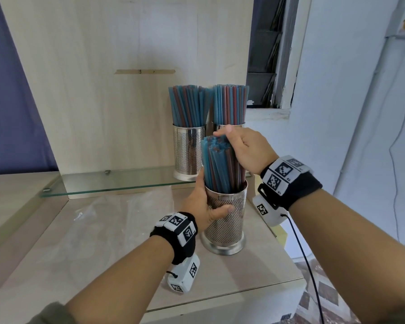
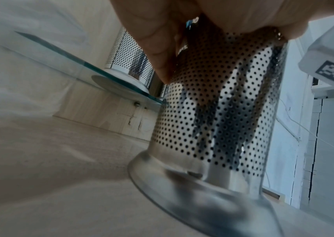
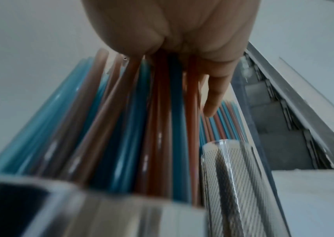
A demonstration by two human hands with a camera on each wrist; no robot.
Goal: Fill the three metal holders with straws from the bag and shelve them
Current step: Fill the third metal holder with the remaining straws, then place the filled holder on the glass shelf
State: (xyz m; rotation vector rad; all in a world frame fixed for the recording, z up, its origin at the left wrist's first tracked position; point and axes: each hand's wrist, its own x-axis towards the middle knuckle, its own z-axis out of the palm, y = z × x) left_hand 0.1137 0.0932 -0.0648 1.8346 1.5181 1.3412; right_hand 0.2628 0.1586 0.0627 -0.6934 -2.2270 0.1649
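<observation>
Gripping holder [image 1: 227,220] and straws [image 1: 220,167], both hands.

We look along our right hand [image 3: 174,27] at a bundle of blue and reddish straws [image 3: 157,128], its upper ends under our curled fingers [image 3: 216,96]. The bundle drops into the blurred metal rim of the near holder [image 3: 101,208]. Just right of the bundle stands a second perforated holder [image 3: 231,184], more straws [image 3: 224,125] rising from it behind our fingertip.
</observation>
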